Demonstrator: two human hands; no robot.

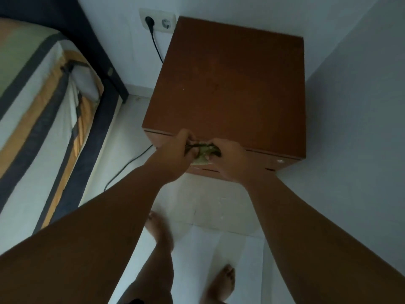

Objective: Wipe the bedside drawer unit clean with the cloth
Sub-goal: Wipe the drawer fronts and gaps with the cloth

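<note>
A brown wooden bedside drawer unit (230,84) stands in the room's corner, its top bare. Both hands meet at its front edge, in front of the top drawer. My left hand (177,154) and my right hand (228,159) both grip a small crumpled green and pale cloth (202,153) between them. Most of the cloth is hidden by the fingers. The drawer fronts show only as a narrow strip below the top.
A bed (39,110) with a striped cover and dark frame stands at the left. A wall socket (156,20) holds a black plug, and its cable (129,163) runs down across the white floor beside the unit. My bare feet (221,281) stand on the floor below.
</note>
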